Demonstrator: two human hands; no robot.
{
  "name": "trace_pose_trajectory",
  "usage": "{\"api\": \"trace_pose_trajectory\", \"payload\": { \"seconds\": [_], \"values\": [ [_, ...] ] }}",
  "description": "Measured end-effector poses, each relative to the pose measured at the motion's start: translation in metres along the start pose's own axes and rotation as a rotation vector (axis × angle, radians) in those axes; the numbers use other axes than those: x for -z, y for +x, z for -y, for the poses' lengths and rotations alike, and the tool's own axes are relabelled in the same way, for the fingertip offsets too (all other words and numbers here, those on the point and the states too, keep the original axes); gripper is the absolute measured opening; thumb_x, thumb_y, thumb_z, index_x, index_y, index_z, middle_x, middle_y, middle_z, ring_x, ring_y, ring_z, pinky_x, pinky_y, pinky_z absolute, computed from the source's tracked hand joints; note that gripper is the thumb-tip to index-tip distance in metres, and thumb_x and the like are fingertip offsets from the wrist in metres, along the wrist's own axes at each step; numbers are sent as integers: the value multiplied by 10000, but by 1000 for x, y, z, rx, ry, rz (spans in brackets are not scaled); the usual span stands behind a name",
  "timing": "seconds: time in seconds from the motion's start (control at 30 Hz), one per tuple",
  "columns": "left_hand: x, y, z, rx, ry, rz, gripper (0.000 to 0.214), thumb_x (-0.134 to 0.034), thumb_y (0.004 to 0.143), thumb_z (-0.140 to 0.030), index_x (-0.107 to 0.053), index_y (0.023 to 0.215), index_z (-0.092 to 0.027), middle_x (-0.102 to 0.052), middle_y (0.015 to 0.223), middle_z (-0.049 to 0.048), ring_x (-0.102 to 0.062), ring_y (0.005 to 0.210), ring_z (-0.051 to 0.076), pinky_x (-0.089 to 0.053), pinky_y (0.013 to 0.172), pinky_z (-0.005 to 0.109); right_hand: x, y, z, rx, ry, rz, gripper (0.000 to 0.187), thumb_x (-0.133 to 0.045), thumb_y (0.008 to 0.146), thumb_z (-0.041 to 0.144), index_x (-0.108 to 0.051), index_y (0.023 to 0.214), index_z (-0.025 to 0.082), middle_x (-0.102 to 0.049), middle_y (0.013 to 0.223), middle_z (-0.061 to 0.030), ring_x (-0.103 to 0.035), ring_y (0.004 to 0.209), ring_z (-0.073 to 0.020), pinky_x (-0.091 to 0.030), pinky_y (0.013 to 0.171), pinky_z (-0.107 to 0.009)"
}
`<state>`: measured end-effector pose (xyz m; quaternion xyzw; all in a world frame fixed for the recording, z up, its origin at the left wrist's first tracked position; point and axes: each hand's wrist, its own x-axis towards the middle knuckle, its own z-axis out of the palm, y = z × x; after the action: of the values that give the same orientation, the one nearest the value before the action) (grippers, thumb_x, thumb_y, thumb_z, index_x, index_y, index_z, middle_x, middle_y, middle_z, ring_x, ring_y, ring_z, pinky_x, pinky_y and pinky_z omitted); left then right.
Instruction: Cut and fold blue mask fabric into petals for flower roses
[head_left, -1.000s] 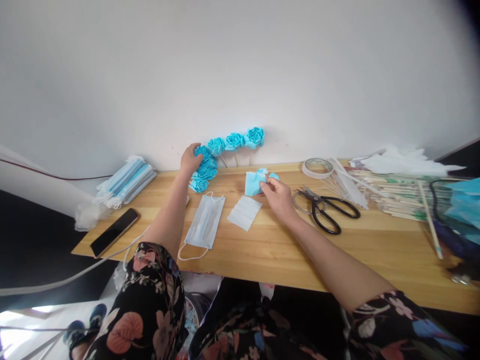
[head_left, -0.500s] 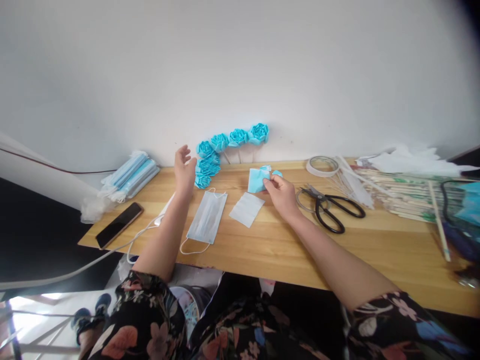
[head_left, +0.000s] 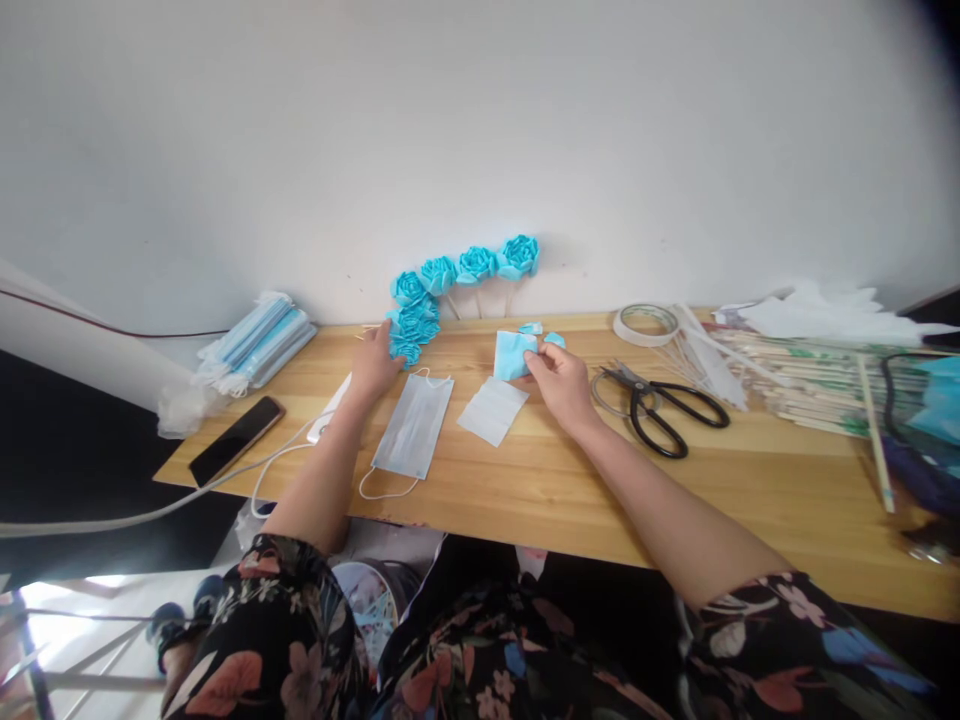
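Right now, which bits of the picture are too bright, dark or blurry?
All in the head view: glare whitens the floor at lower left; the upper right corner goes dark; the blue material at the right edge looks smeared, while the blue flowers and scissors look clearer.

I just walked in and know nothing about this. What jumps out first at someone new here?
Most likely the bright blue flowers, bunched in a curve at the back of the wooden table by the pale wall, with the left hand at the cluster's near end. Next come the light-blue square pinched in the right hand, and the black-handled scissors lying to the right of that hand.
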<state>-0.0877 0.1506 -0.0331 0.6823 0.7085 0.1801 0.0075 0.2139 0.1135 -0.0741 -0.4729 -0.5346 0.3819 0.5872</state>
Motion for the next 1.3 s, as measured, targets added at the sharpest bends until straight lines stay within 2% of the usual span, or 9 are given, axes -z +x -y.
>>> {"api": "trace_pose_trajectory", "payload": {
  "seconds": [0.23, 0.5, 0.67, 0.77, 0.83, 0.9, 1.03, 1.1, 1.3],
  "values": [
    [-20, 11, -2, 49, -158, -59, 844, -644, 737, -242, -363, 1528, -156, -540, 1380, 220, -580, 1221, 386, -469, 1008, 512, 0, -1, 1, -18, 17, 11, 266, -638, 784, 433, -543, 652, 222, -557, 611, 24, -599, 594, -165, -595, 629, -333],
    [-25, 10, -3, 31, -236, -91, 907, -635, 745, -248, -272, 1561, -95, -505, 1443, 248, -556, 1269, 360, -463, 1037, 494, 0, -1, 4, -10, -5, 15, 262, -625, 793, 428, -539, 653, 225, -550, 593, 32, -603, 590, -163, -584, 615, -315],
    [-8, -7, -16, -6, -82, -109, 878, -613, 823, -287, -218, 1590, -122, -440, 1503, 274, -555, 1267, 421, -463, 1010, 578, 0, -1, 2, -18, -2, 13, 250, -640, 791, 439, -567, 681, 227, -582, 613, 26, -617, 608, -171, -594, 626, -322],
    [10, -18, -35, -82, -17, -280, 749, -613, 853, -321, -357, 1541, -169, -316, 1603, 238, -398, 1413, 435, -354, 1115, 616, -1, -2, 2, -22, 25, 18, 253, -643, 794, 454, -579, 697, 229, -597, 633, 21, -622, 610, -176, -600, 634, -334],
    [17, -24, -51, -185, -133, -340, 713, -605, 875, -363, -383, 1525, -173, -318, 1613, 207, -310, 1481, 390, -286, 1178, 587, -2, -3, 4, -31, 48, 25, 250, -642, 794, 458, -588, 712, 229, -598, 638, 23, -629, 612, -179, -600, 638, -338],
    [15, -27, -69, -275, -363, -242, 661, -593, 892, -393, -423, 1499, -194, -408, 1572, 167, -355, 1465, 344, -326, 1171, 545, -3, -4, 6, -43, 74, 37, 244, -641, 792, 460, -600, 733, 227, -594, 639, 26, -635, 619, -182, -598, 647, -342],
    [-7, -33, -107, -222, -972, 314, 627, -656, 842, -518, -582, 1359, -173, -632, 1341, 163, -616, 1201, 322, -512, 969, 444, -1, -5, 11, -17, 45, 49, 257, -634, 802, 475, -622, 762, 221, -583, 636, 23, -612, 622, -178, -564, 632, -324],
    [-18, -35, -124, -196, -1175, 500, 602, -688, 807, -557, -643, 1264, -167, -686, 1237, 142, -662, 1086, 288, -533, 879, 385, 0, -6, 12, 18, 0, 42, 265, -627, 811, 480, -638, 783, 216, -577, 644, 21, -578, 618, -166, -526, 614, -302],
    [-32, -34, -146, -37, -1359, 321, 431, -817, 659, -494, -722, 867, -128, -735, 864, 53, -644, 798, 183, -501, 747, 298, 3, -5, 14, 70, -83, 19, 279, -601, 824, 470, -598, 714, 213, -519, 622, 25, -497, 609, -143, -430, 602, -271]
  ]
}}
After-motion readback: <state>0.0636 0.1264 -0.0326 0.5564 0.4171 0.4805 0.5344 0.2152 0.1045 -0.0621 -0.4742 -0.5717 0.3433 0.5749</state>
